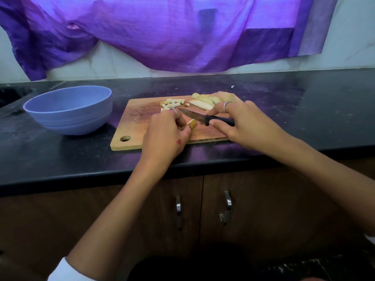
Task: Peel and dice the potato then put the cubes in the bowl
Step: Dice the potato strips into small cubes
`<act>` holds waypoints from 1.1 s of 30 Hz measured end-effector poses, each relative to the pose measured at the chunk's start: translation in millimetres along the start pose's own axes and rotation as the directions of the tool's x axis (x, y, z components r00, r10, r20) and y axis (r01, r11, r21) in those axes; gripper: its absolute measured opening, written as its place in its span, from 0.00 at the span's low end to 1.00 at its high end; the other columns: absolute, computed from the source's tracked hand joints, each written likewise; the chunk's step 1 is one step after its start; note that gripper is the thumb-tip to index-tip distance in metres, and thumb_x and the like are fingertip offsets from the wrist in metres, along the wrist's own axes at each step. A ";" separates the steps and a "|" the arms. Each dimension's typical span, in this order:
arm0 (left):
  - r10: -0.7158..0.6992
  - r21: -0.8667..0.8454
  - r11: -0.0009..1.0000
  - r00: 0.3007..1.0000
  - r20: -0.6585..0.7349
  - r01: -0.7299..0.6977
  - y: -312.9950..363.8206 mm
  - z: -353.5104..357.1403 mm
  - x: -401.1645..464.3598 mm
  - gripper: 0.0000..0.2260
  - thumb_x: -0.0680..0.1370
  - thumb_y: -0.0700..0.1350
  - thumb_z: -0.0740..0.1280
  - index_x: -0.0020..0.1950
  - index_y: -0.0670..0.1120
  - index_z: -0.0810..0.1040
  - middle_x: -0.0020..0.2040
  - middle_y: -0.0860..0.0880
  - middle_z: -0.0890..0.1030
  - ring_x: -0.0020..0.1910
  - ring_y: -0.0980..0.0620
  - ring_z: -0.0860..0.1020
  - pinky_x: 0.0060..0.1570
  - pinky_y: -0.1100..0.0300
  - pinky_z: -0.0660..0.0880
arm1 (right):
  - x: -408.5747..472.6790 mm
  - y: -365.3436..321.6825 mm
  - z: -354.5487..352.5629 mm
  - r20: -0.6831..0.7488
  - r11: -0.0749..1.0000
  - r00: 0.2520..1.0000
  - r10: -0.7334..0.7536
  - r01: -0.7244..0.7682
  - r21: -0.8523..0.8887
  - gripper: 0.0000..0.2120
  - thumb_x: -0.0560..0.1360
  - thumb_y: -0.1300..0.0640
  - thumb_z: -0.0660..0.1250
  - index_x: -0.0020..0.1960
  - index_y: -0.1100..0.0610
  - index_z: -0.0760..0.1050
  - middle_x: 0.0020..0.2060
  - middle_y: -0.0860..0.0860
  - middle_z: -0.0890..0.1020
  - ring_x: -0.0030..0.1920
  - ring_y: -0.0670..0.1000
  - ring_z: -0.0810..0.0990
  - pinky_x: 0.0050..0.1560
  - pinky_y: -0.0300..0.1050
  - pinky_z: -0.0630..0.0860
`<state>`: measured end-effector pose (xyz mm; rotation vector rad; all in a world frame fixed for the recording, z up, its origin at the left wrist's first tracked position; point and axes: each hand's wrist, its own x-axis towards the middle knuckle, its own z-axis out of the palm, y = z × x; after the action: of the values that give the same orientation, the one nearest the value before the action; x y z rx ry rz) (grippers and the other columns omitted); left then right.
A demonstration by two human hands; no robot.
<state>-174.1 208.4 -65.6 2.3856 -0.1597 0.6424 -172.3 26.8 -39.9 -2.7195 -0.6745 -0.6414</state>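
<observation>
Two bare forearms reach over the dark worktop (pixel 263 94). Farthest left stands the blue bowl (pixel 69 110), clear of the wooden cutting board (pixel 140 118). On the board, the left hand (pixel 166 136) pinches a potato piece (pixel 192 124) in curled fingers (pixel 182 120). Small potato cubes (pixel 172 103) lie beyond it. The right hand (pixel 241 126) grips the knife (pixel 207 118) by its black handle, blade pointing left above the held piece. Potato slices (pixel 205 102) lie at the board's far right.

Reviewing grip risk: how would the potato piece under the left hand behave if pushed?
The potato piece looks small and blocky, so it would probably slide, not roll. Its cut faces are likely damp and slippery. It seems stiff under the left hand.
</observation>
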 end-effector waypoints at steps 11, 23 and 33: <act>-0.049 -0.011 0.999 0.999 0.021 0.049 5.3 -2.1 -0.5 0.13 0.74 0.50 0.71 0.32 0.51 0.73 0.32 0.54 0.76 0.35 0.55 0.75 0.37 0.60 0.69 | -0.3 -2.8 -9.0 0.063 0.999 0.997 -0.043 0.044 -0.010 0.13 0.77 0.50 0.65 0.61 0.49 0.78 0.56 0.53 0.76 0.47 0.47 0.67 0.43 0.33 0.54; -0.009 -0.004 1.000 1.000 0.022 0.010 7.2 -2.1 -4.1 0.07 0.75 0.44 0.71 0.37 0.48 0.78 0.35 0.52 0.79 0.36 0.55 0.77 0.37 0.58 0.75 | -15.2 1.0 -12.9 0.045 1.000 0.999 0.004 -0.004 0.006 0.15 0.77 0.49 0.65 0.63 0.48 0.76 0.52 0.46 0.71 0.48 0.43 0.62 0.37 0.35 0.58; -0.035 -0.014 0.999 0.999 0.040 0.036 9.0 -4.6 -3.7 0.10 0.75 0.44 0.70 0.35 0.52 0.74 0.34 0.56 0.75 0.34 0.59 0.74 0.33 0.63 0.67 | -4.0 -4.3 -5.2 0.093 0.999 0.995 0.047 -0.044 -0.029 0.13 0.77 0.48 0.64 0.60 0.48 0.76 0.62 0.54 0.76 0.57 0.54 0.75 0.51 0.45 0.71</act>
<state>-181.7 204.1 -59.2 2.3824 -0.1389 0.5753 -179.4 27.1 -36.6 -2.7956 -0.6281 -0.5180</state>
